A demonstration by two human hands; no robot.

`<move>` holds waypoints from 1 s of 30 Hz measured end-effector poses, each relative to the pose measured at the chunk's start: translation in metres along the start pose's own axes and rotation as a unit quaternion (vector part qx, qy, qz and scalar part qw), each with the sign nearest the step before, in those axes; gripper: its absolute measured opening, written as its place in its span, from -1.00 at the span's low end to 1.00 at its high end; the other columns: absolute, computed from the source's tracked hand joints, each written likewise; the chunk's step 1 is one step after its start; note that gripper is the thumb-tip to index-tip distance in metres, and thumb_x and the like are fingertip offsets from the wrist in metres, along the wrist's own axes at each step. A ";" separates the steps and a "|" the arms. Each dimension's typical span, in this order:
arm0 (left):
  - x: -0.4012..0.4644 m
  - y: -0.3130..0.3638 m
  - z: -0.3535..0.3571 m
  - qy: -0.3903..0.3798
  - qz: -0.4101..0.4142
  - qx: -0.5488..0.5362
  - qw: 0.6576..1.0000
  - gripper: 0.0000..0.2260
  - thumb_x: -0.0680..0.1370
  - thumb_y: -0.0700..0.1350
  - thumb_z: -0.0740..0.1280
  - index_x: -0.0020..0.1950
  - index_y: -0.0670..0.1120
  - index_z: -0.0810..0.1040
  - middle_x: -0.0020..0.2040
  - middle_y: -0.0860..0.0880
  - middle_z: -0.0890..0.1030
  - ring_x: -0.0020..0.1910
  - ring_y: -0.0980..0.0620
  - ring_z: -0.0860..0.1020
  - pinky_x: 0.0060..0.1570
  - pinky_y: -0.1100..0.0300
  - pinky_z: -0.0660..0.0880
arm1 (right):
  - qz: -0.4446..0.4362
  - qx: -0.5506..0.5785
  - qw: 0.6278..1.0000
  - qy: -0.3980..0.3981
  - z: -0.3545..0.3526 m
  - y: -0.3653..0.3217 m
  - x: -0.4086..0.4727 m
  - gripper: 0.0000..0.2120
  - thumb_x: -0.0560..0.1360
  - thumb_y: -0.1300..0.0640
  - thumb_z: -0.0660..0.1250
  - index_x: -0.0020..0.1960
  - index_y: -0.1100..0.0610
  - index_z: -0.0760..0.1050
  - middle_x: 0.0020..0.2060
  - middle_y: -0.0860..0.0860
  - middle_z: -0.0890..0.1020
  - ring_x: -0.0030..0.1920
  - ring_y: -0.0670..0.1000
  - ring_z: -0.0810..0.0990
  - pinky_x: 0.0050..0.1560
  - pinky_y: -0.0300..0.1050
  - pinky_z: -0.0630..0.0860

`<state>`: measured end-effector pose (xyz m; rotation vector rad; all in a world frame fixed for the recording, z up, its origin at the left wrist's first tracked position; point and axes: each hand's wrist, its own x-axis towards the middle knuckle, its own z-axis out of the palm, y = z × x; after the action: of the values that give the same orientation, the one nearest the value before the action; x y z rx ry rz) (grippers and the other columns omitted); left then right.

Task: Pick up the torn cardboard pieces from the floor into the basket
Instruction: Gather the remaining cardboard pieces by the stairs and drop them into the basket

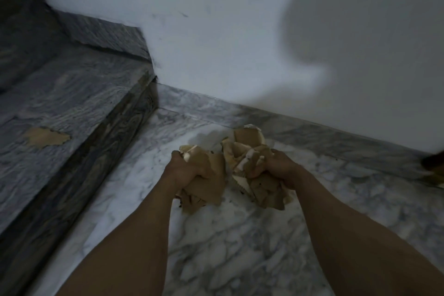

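Both hands' fingers (204,173) gripping cardboard pieces (242,151)

Nothing readable here tbh, no text, labels, brands or numbers on anything, and the shot's pretty blurry and dim so small print wouldn't show anyway.

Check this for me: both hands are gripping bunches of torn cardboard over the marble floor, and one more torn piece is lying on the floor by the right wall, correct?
Not quite. The left hand and right hand do each grip bunches of torn cardboard over the marble floor, but the loose piece lies on the dark step at the left, not by the right wall. The head view shows it.
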<state>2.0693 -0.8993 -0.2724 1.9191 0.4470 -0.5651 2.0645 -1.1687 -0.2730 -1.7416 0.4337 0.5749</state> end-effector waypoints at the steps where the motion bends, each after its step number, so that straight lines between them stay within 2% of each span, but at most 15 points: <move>1: -0.002 -0.002 -0.002 0.006 -0.003 -0.022 1.000 0.13 -0.10 0.15 0.57 0.41 -0.09 0.26 0.25 -0.13 0.47 0.16 -0.17 0.53 0.13 -0.11 0.60 | 0.000 0.007 1.000 -0.001 0.005 -0.002 0.003 -0.55 0.23 0.36 0.60 0.11 0.19 0.65 -0.01 0.10 0.72 -0.05 0.13 0.69 -0.20 -0.07 0.67; 4: -0.001 -0.013 -0.011 0.021 -0.018 -0.073 0.997 0.07 0.12 0.02 0.69 0.50 -0.12 0.21 0.29 -0.09 0.45 0.18 -0.14 0.54 0.00 0.03 0.61 | 0.001 0.030 1.000 -0.010 0.020 -0.008 0.013 -0.35 0.16 0.28 0.65 0.23 0.18 0.59 0.08 0.14 0.70 0.04 0.20 0.68 -0.11 0.03 0.69; 5: 0.000 -0.018 -0.016 0.022 -0.015 -0.091 0.996 0.09 0.10 0.06 0.71 0.50 -0.13 0.25 0.32 -0.08 0.48 0.18 -0.14 0.57 -0.01 0.03 0.63 | 0.003 0.033 0.999 -0.016 0.024 -0.013 0.015 -0.30 0.12 0.25 0.66 0.25 0.17 0.58 0.09 0.14 0.69 0.04 0.21 0.68 -0.13 0.02 0.68; 7: 0.005 -0.027 -0.026 0.024 -0.002 -0.118 0.993 0.08 -0.03 0.17 0.71 0.42 -0.09 0.45 0.26 -0.10 0.61 0.10 -0.12 0.64 0.00 -0.03 0.67 | -0.008 0.034 0.999 -0.030 0.030 -0.023 0.018 -0.40 0.15 0.28 0.64 0.17 0.15 0.62 0.06 0.14 0.71 0.01 0.20 0.69 -0.15 -0.02 0.66; 9: -0.005 -0.028 -0.038 0.012 0.006 -0.140 0.990 -0.19 0.05 0.11 0.68 0.27 -0.03 0.61 0.12 -0.11 0.70 0.04 -0.15 0.68 0.03 -0.10 0.66 | -0.019 0.038 0.998 -0.052 0.036 -0.039 0.020 -0.50 0.17 0.29 0.63 0.10 0.16 0.66 0.02 0.13 0.72 -0.01 0.17 0.70 -0.13 -0.03 0.64; 11: -0.019 -0.019 -0.049 -0.013 -0.004 -0.189 0.982 -0.38 0.16 0.03 0.63 0.20 -0.04 0.66 0.04 -0.17 0.72 0.01 -0.22 0.69 0.04 -0.18 0.64 | -0.037 0.040 0.996 -0.075 0.044 -0.060 0.023 -0.45 0.13 0.27 0.64 0.11 0.19 0.67 0.02 0.13 0.73 0.03 0.17 0.69 -0.07 -0.01 0.64; 14: -0.023 -0.020 -0.064 -0.033 -0.029 -0.292 0.955 -0.36 0.17 -0.01 0.62 0.22 -0.16 0.65 0.09 -0.28 0.69 0.01 -0.27 0.68 0.01 -0.19 0.63 | -0.051 0.036 0.992 -0.106 0.061 -0.097 0.029 -0.45 0.13 0.29 0.63 0.12 0.20 0.68 0.03 0.13 0.73 0.08 0.19 0.68 0.02 0.04 0.62; 17: -0.031 -0.023 -0.074 -0.031 -0.051 -0.381 0.923 -0.30 0.21 -0.03 0.62 0.32 -0.15 0.57 0.18 -0.32 0.65 0.07 -0.30 0.63 0.05 -0.20 0.59 | -0.042 0.023 0.989 -0.142 0.078 -0.125 0.029 -0.37 0.08 0.24 0.66 0.15 0.22 0.67 0.05 0.15 0.72 0.08 0.20 0.69 0.01 0.05 0.62; 19: -0.050 -0.018 -0.077 -0.034 -0.085 -0.440 0.893 -0.46 0.32 -0.08 0.55 0.27 -0.15 0.57 0.11 -0.28 0.68 0.01 -0.27 0.65 -0.02 -0.10 0.62 | -0.032 0.017 0.986 -0.160 0.085 -0.143 0.024 -0.44 0.13 0.24 0.63 0.13 0.22 0.67 0.06 0.18 0.71 0.05 0.20 0.70 0.01 0.05 0.62; 21: -0.074 -0.013 -0.084 -0.047 -0.113 -0.476 0.871 -0.69 0.44 -0.09 0.45 0.15 -0.14 0.60 -0.04 -0.24 0.72 -0.10 -0.22 0.66 -0.16 0.01 0.65 | -0.024 -0.003 0.981 -0.193 0.094 -0.166 0.010 -0.61 0.25 0.26 0.56 0.08 0.20 0.67 0.04 0.18 0.72 0.02 0.19 0.70 0.04 0.06 0.63; 23: -0.102 -0.012 -0.098 -0.041 -0.138 -0.496 0.856 -0.78 0.51 -0.10 0.40 0.11 -0.14 0.60 -0.10 -0.21 0.72 -0.12 -0.20 0.66 -0.19 0.01 0.65 | -0.029 -0.039 0.971 -0.236 0.108 -0.195 -0.010 -0.74 0.36 0.31 0.50 0.04 0.19 0.68 0.01 0.15 0.73 0.01 0.15 0.71 0.04 0.02 0.64; 25: -0.132 -0.014 -0.122 -0.027 -0.164 -0.495 0.853 -0.60 0.42 -0.08 0.51 0.21 -0.18 0.59 0.00 -0.25 0.70 -0.02 -0.25 0.65 0.01 -0.09 0.63 | -0.042 -0.077 0.962 -0.258 0.132 -0.226 -0.025 -0.71 0.34 0.32 0.53 0.05 0.18 0.68 0.01 0.13 0.73 0.04 0.14 0.71 0.09 0.02 0.63; 27: -0.159 -0.019 -0.149 -0.033 -0.189 -0.476 0.859 -0.28 0.23 -0.04 0.65 0.34 -0.20 0.52 0.18 -0.33 0.64 0.19 -0.36 0.58 0.28 -0.28 0.48 | -0.052 -0.118 0.959 -0.254 0.168 -0.258 -0.038 -0.58 0.24 0.26 0.62 0.09 0.16 0.68 0.01 0.09 0.74 0.06 0.12 0.71 0.16 0.07 0.60; 28: -0.171 -0.023 -0.162 -0.042 -0.193 -0.472 0.859 -0.16 0.15 -0.02 0.69 0.36 -0.21 0.50 0.23 -0.36 0.60 0.27 -0.41 0.53 0.34 -0.34 0.41 | -0.050 -0.154 0.955 -0.247 0.190 -0.270 -0.042 -0.49 0.17 0.20 0.67 0.10 0.13 0.68 0.00 0.05 0.74 0.05 0.10 0.71 0.17 0.07 0.60; 30: -0.192 -0.032 -0.186 -0.038 -0.203 -0.474 0.856 -0.11 0.07 -0.03 0.70 0.36 -0.19 0.51 0.22 -0.36 0.61 0.28 -0.41 0.53 0.34 -0.36 0.39 | -0.010 -0.230 0.938 -0.258 0.240 -0.287 -0.048 -0.38 0.03 0.10 0.71 0.08 0.09 0.68 -0.05 0.01 0.75 0.02 0.07 0.72 0.14 0.08 0.62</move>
<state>1.9287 -0.7258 -0.1218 0.8467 0.8931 -0.5373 2.1524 -0.8672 -0.0639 -1.9326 -0.1036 1.1511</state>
